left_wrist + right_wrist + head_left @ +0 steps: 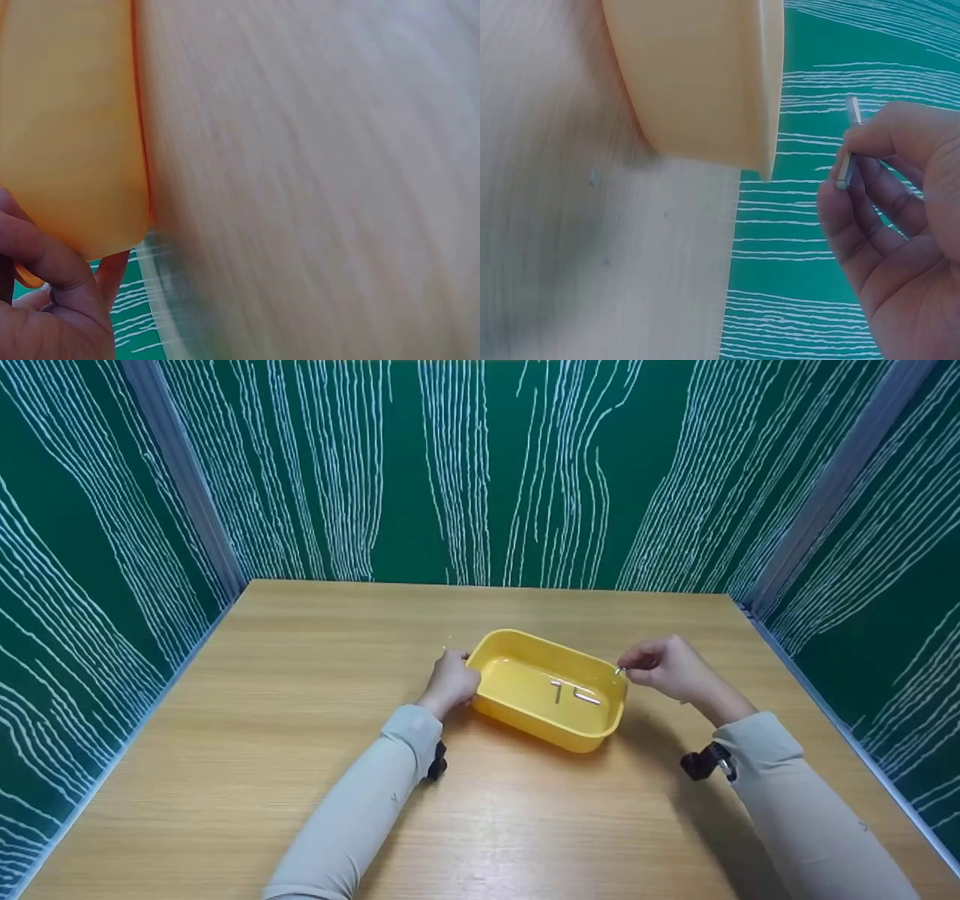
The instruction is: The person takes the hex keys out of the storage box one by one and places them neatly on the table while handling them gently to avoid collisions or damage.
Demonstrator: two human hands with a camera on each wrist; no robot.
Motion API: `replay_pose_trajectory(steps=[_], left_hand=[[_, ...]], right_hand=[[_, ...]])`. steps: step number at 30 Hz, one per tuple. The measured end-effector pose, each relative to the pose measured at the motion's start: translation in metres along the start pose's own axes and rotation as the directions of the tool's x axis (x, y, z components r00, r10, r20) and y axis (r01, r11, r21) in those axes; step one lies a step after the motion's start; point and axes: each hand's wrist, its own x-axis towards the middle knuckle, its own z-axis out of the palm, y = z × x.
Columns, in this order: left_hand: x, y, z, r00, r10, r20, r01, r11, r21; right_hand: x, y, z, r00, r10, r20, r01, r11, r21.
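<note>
A yellow plastic tray [517, 720] sits on the table, angled, with its left end gripped by my left hand [453, 681]. Fingers curl over that end's rim in the left wrist view, where the tray's outer wall [71, 127] fills the upper left. Two L-shaped metal hex keys [586, 697] lie apart on the tray's floor toward the right. My right hand [671, 667] is at the tray's right end, pinching another short metal hex key [844, 171] between thumb and fingers. Both tips of it show in the right wrist view; the thumb covers its middle.
The wooden table [315, 690] ends at a green back wall [405, 510] with white wavy lines. Similar green panels stand at the left and right, joined by grey corner posts [187, 472]. A dark wrist camera [703, 763] hangs under the right forearm.
</note>
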Motion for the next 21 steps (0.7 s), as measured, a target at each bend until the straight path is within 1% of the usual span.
replay_pose_trajectory(steps=[9, 12, 16, 21], left_hand=[[0.001, 0.0, 0.001, 1.0, -0.018, 0.0, 0.018, 1.0, -0.018], [0.003, 0.0, 0.001, 1.0, -0.027, 0.003, 0.027, 1.0, -0.014], [0.004, 0.0, 0.001, 0.999, -0.033, 0.004, 0.033, 0.999, -0.013], [0.004, -0.001, 0.001, 1.0, -0.029, 0.001, 0.029, 0.999, -0.023]], right_hand=[[-0.006, 0.011, -0.004, 1.0, 0.013, -0.017, -0.013, 0.999, 0.03], [-0.008, 0.014, -0.006, 0.999, 0.038, -0.014, -0.037, 0.999, 0.027], [-0.012, 0.018, -0.009, 0.995, 0.099, -0.006, -0.099, 0.995, 0.02], [-0.015, 0.022, -0.013, 0.993, 0.117, 0.004, -0.117, 0.993, 0.001]])
